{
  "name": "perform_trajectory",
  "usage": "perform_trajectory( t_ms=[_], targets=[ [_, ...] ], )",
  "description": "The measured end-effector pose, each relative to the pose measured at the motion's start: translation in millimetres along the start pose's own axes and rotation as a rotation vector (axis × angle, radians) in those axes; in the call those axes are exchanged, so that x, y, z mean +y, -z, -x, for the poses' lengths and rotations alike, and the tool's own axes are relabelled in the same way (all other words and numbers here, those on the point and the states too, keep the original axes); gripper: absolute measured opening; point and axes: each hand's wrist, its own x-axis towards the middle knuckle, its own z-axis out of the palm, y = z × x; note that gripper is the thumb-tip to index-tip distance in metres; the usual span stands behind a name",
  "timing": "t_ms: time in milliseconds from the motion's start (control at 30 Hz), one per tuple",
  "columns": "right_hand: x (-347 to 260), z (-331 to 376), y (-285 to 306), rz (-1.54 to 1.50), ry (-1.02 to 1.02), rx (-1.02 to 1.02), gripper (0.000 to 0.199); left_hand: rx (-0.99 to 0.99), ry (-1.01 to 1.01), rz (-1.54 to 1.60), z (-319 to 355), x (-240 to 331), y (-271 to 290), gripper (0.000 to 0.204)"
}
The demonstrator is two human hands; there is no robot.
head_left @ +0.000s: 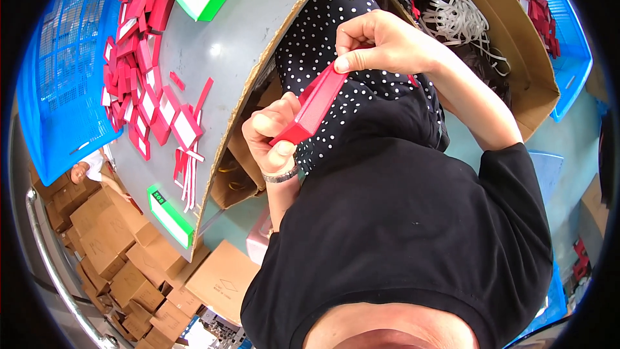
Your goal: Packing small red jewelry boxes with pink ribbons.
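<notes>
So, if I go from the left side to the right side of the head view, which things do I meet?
First blue basket, pile of red boxes, left hand, held red piece, right hand, tangled white strips, second blue basket.

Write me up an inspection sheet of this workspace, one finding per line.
Surface: grey table, shiny in places.
Job's things: long red piece, held; red-and-white pieces, piled on the table.
Clutter: green-and-white items on the table; tangled white strips in an open carton.
Hands: left hand grips the piece's lower end; right hand pinches its upper end.
Cables: nothing seen.
Surroundings: blue crates, brown cartons, another person at far left.
</notes>
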Motion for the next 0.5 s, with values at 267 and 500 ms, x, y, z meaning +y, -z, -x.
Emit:
perform_trajectory(
  t_ms=[267, 500],
  targets=[
    [-8.1, -10.7, -13.3, 0.057, -0.066, -0.109, 0.034, 0.075, -0.094, -0.044, 3.8, 6.5, -1.8, 0.032],
    [-22.6, -23.0, -20.2, -0.015, 0.026, -0.237, 0.015, 0.061, -0.001, -0.139, 14.1, 4.6, 33.1, 0.031]
  ],
)
